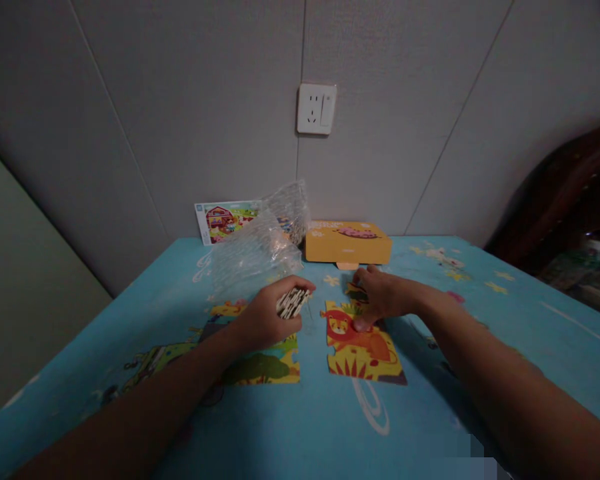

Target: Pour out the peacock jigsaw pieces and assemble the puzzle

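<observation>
Mid-frame, the half-built lion section (pixel 363 350) is being pressed by the open right hand (pixel 385 293), unplaced pieces (pixel 293 302) being clutched in the left hand (pixel 263 320).

Single head-worn view, facing forward and down across table (pixel 530 347), close range, wall (pixel 180 100) behind.

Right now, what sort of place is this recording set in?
Likely a room in a home, perhaps a play corner: a socket on the panelled wall, a cartoon-printed blue table, and a half-built jigsaw with its box and pieces in the left hand.
</observation>
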`<move>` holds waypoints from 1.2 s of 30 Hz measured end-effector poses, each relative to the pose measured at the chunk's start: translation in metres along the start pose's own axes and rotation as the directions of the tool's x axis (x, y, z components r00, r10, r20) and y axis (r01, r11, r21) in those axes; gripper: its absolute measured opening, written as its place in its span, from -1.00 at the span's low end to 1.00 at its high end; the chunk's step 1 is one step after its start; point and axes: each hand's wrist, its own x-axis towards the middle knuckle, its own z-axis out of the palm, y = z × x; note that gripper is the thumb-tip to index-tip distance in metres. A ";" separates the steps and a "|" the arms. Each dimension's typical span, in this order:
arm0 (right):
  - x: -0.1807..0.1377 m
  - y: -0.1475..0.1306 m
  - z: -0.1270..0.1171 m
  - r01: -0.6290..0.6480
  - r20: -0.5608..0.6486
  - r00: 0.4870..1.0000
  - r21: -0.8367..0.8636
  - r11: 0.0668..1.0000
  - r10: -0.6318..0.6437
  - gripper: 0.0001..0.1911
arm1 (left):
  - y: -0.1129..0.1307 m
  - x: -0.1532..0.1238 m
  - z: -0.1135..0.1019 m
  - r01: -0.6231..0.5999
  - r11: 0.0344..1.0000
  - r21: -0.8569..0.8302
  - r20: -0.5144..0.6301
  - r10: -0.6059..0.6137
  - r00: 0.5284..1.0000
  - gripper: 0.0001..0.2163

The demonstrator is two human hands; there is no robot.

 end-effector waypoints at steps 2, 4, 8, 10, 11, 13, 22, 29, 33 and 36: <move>0.003 0.002 0.002 0.001 -0.035 0.999 0.017 1.000 0.000 0.09 | 0.001 0.000 0.000 0.001 1.000 0.009 -0.003 -0.001 1.000 -0.56; 0.006 0.006 0.004 0.010 -0.096 0.995 0.033 0.999 -0.007 0.06 | 0.002 -0.001 0.000 0.010 1.000 0.010 -0.002 -0.010 1.000 -0.57; 0.015 0.012 0.009 0.044 -0.210 0.977 0.051 0.998 -0.033 -0.18 | 0.003 -0.001 -0.001 0.021 1.000 0.014 0.003 -0.021 1.000 -0.59; 0.020 0.008 0.013 0.085 -0.285 0.956 0.062 0.994 -0.064 -0.41 | 0.004 -0.001 -0.001 0.015 1.000 0.017 0.000 -0.015 1.000 -0.59; 0.022 0.005 0.014 0.116 -0.333 0.939 0.070 0.991 -0.087 -0.52 | 0.004 -0.001 -0.001 0.013 1.000 0.019 -0.003 -0.013 1.000 -0.60; 0.025 -0.005 0.018 0.186 -0.437 0.891 0.098 0.978 -0.125 -0.68 | 0.005 -0.001 -0.001 0.007 1.000 0.023 -0.011 -0.007 1.000 -0.60; 0.023 -0.029 0.020 0.362 -0.711 0.704 0.360 0.860 0.001 -0.77 | 0.007 -0.001 -0.001 -0.008 1.000 0.003 -0.036 0.009 0.999 -0.63; 0.032 -0.029 0.026 0.497 -0.662 0.710 0.712 0.495 0.239 -0.63 | 0.005 -0.001 0.000 -0.002 1.000 0.012 -0.051 0.002 0.999 -0.61; 0.035 -0.037 0.028 0.487 -0.502 0.811 0.864 0.129 0.300 -0.55 | 0.003 -0.001 0.001 -0.016 1.000 0.023 -0.054 0.018 0.998 -0.61; 0.033 -0.044 0.032 0.389 -0.394 0.887 0.918 0.072 0.239 -0.53 | 0.003 -0.001 0.000 -0.027 0.999 0.038 -0.060 0.029 0.998 -0.59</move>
